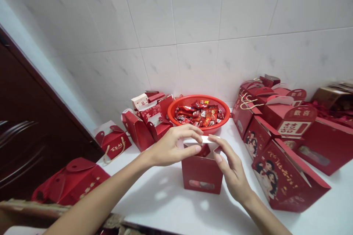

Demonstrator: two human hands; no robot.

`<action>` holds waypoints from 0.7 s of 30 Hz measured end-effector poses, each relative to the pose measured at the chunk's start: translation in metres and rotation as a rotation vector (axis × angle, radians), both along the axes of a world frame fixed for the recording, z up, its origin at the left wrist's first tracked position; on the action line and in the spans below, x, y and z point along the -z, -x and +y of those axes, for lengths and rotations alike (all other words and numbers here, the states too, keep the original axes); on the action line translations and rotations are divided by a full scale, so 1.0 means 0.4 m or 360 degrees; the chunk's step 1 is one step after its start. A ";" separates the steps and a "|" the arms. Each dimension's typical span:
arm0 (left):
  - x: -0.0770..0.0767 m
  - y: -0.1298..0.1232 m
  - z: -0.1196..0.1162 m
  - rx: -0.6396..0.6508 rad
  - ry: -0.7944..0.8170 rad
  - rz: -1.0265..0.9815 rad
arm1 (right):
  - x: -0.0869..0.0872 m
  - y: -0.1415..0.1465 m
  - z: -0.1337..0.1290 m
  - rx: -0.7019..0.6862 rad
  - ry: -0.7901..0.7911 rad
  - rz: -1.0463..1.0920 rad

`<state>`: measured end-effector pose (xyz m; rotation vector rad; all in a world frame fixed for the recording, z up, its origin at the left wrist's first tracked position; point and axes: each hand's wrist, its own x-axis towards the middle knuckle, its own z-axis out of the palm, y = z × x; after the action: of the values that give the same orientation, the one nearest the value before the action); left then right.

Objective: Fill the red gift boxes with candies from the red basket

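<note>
A red gift box (202, 172) stands upright on the white table in front of me, its top flaps up and its inside partly visible. A small oval window low on its front shows something colourful inside. My left hand (179, 145) is at the box's upper left edge, thumb in front and fingers curled over the white back flap. On the other side, my right hand (231, 167) pinches the right flap between thumb and fingers. Just behind the box sits a red plastic basket (171, 112) holding many wrapped candies (201, 114).
Several red gift boxes (292, 176) stand at the right, some with couple pictures. More red boxes (139, 128) cluster left of the basket. A closed box (73, 181) lies near the left edge of the white table (154, 205). Behind is a tiled wall (193, 14).
</note>
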<state>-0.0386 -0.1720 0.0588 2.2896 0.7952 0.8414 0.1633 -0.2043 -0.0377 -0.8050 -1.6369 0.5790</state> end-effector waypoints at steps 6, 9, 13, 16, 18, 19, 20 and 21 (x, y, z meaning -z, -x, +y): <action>-0.001 0.017 0.006 -0.0013 0.0039 0.0022 | 0.004 -0.001 0.000 0.0004 0.0009 -0.0002; -0.005 0.029 0.007 -0.0006 0.0068 0.0135 | 0.007 0.000 0.000 0.0049 0.0002 -0.0021; 0.009 0.039 0.012 -0.0123 0.0156 0.0255 | 0.019 -0.002 0.005 0.0164 0.0015 -0.0016; 0.035 0.039 0.024 -0.0204 0.0325 0.0121 | 0.026 -0.002 0.011 0.0177 0.0058 0.0093; 0.052 0.036 0.033 -0.0192 0.0405 0.0027 | 0.025 -0.001 0.015 0.0137 0.0109 0.0198; 0.059 0.034 0.037 -0.0182 0.0410 -0.0004 | 0.024 -0.001 0.016 0.0113 0.0135 0.0232; 0.064 0.031 0.039 -0.0176 0.0386 -0.0025 | 0.022 0.000 0.017 0.0092 0.0158 0.0244; 0.069 0.028 0.041 -0.0179 0.0337 -0.0036 | 0.020 0.000 0.018 0.0073 0.0176 0.0237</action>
<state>-0.0497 -0.1557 0.0313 2.0625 0.9623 0.7908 0.1634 -0.1972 -0.0458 -0.8576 -1.4568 0.6854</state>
